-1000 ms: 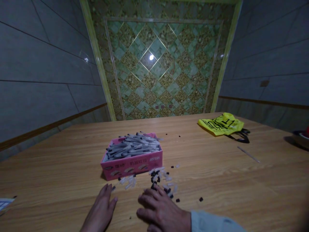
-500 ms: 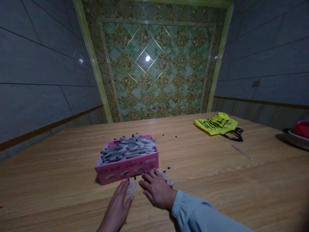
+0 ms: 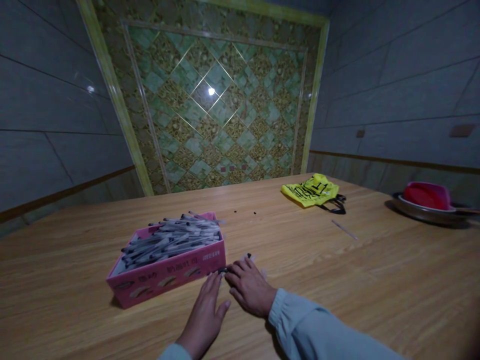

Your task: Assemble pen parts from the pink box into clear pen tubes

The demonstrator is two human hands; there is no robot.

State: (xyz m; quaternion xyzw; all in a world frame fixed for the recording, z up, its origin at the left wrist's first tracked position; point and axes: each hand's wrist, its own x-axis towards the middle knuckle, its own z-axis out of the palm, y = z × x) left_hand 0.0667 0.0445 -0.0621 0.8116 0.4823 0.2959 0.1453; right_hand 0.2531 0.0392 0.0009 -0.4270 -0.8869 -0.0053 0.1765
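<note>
Pink box: stands upright on the wooden table (image 3: 300, 267), its open top heaped with slender pens (image 3: 172, 242), several overhanging the rim; its printed front (image 3: 165, 280) faces the person.
Left hand (image 3: 204, 315): fingers extended and nearly together, thumb apart, no grip visible; the fingertips lie just beside the box's near right corner. Held low and edge-on, this hand would serve best as a steady wall.
Dark pieces (image 3: 223, 270): small, between the two hands' fingertips, close to the box; partly hidden, count uncertain.
Right hand (image 3: 251, 290): palm down, fingers released and slightly spread; whether anything lies beneath cannot be told. Closing the finger gaps and moving slowly, with light pressure, should keep small pieces from slipping through or rolling off.
Clear pieces (image 3: 264, 274): loose, just beyond the right hand, near a black piece (image 3: 249, 255); a wider reach around their far side would be needed to include them. Care is advised not to jolt the box, given its overhanging pens.
Yellow bag (image 3: 307, 191): crumpled, well apart, black handles toward the right.
Thin stick (image 3: 344, 229): flat, alone.
Pan (image 3: 423, 214): far right, bearing a red object (image 3: 427, 196).
</note>
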